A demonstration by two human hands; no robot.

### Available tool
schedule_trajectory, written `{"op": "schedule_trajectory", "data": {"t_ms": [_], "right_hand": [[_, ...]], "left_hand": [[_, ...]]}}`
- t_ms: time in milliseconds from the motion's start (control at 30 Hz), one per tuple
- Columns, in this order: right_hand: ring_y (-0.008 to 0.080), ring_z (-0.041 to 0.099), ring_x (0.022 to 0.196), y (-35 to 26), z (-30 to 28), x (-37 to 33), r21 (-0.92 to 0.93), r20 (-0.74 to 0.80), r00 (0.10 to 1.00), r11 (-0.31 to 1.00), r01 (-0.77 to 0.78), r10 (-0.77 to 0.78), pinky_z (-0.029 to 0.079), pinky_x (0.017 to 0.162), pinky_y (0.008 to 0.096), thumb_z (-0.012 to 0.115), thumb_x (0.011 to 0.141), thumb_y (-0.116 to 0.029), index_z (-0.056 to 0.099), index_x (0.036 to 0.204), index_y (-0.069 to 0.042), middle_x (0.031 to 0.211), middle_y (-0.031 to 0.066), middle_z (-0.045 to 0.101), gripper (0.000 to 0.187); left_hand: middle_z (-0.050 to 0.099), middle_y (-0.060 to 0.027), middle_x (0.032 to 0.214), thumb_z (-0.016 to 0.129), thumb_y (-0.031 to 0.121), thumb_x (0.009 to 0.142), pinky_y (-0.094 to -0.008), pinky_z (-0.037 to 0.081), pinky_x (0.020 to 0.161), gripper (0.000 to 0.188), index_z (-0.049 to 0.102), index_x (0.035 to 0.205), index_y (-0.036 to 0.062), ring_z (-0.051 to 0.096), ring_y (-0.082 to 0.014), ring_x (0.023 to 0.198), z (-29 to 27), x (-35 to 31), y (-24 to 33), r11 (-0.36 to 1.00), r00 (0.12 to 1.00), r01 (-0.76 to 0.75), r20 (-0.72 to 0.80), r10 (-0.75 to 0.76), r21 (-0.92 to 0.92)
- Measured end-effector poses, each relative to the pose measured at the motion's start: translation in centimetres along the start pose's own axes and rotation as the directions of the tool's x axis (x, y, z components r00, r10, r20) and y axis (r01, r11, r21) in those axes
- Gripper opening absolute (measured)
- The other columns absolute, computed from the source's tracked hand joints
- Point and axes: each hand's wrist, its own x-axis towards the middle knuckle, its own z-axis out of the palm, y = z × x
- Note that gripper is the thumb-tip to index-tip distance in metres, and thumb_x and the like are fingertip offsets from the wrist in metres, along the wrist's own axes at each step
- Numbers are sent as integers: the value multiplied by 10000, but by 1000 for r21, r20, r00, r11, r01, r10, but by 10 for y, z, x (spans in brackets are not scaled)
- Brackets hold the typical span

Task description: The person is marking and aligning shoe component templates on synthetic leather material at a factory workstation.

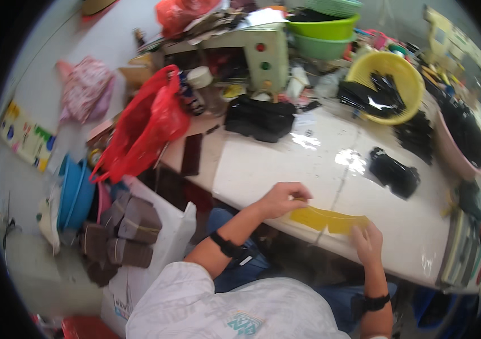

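A flat yellow strip (331, 222) of sheet material stretches between my two hands, over the near edge of the white table. My left hand (284, 199) is closed in a pinch at the strip's left end. At the right end, my right hand (368, 242) grips the strip, its fingers blurred by motion. A thin pale line, perhaps a thread, runs along the strip's far edge. Beyond the right hand lies a bundle of glossy black pieces (394, 173) on the tabletop (274, 169).
A black stack (260, 118) lies at the back beside a red plastic bag (147, 127). Black pieces fill a yellow basket (415, 85) and a pink basin (480, 161). Brown bundles (133, 226) sit on the left. A dark phone-like slab (192, 155) rests near the table's left edge.
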Motion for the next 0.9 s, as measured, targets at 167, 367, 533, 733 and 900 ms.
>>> {"op": "schedule_trajectory", "data": {"t_ms": [167,367,533,733,900], "right_hand": [[101,603,685,6,11,1,245,-98,990,967,-77,103,507,608,244,658,952,-51,701,1078,24,867,42,670,152],[87,569,657,34,-19,0,345,-236,967,938,-7,94,504,574,240,668,965,-57,695,1063,21,868,46,661,128],[58,561,622,53,-22,-6,498,-277,942,867,-28,189,445,544,195,687,981,-94,679,1042,-27,852,15,663,91],[50,563,618,54,-24,-4,572,-310,927,821,6,209,429,547,181,684,993,-102,660,1018,-51,855,-2,669,61],[45,561,642,63,-22,-3,574,-304,934,819,23,187,434,560,184,694,988,-101,667,1049,-49,854,-9,662,84]], "left_hand": [[716,-46,952,780,77,877,-298,536,804,198,729,1064,36,668,-138,889,-16,9,4,993,991,-110,-72,112,34],[673,-89,1008,838,134,821,-314,561,780,229,743,1011,50,691,-185,865,-168,31,-21,813,750,52,-560,352,580],[669,-119,1089,870,216,777,-393,564,897,361,733,1072,59,692,-275,1025,-251,13,-45,643,487,482,-792,368,595],[660,-116,1152,868,266,775,-431,530,945,463,706,1171,91,647,-310,1097,-236,31,-46,674,591,457,-764,257,580],[636,-122,1167,880,257,760,-436,504,976,498,672,1176,78,617,-328,1125,-218,47,-55,707,471,517,-850,235,482]]}}
